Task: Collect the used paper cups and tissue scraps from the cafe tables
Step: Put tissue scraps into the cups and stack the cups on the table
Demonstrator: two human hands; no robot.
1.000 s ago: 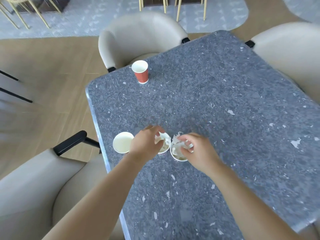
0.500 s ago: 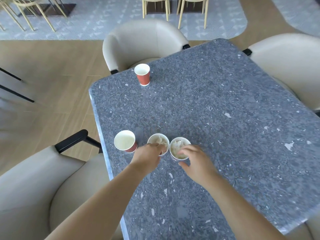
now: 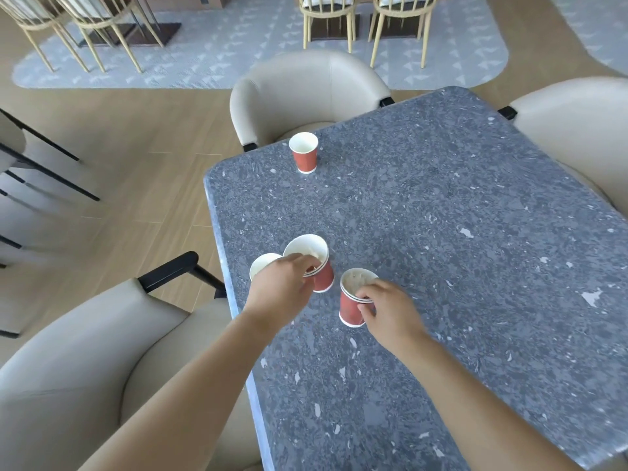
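**A:** Where the two forearms come in over the near edge, what does each hand hold?

**B:** The right hand (image 3: pixel 390 311) pinches the rim of the right cup (image 3: pixel 351 305), which is near upright with tissue (image 3: pixel 356 278) inside. Whether its base rests on the table (image 3: pixel 441 232) cannot be told.

**A:** And the left?

**B:** The left hand (image 3: pixel 282 287) grips the left cup (image 3: pixel 321 266) at the rim, fingers curled over the lip. This cup is tilted, its mouth tipped toward the person's left, and pale tissue shows inside.

**A:** Which relation governs the coming move?

**B:** Probably that of the edge cup (image 3: pixel 263 266). It stands upright and looks empty. It is just beside the left cup at the table's left edge, partly hidden by the left knuckles. The left hand is nearer. Nesting would call for a short shift leftward and for righting the held cup's axis.

**A:** Beyond that?

**B:** The far cup (image 3: pixel 304 153) stands upright near the far-left corner, before a chair (image 3: pixel 306 90). It is well apart from both hands and roughly straight ahead of the left one.
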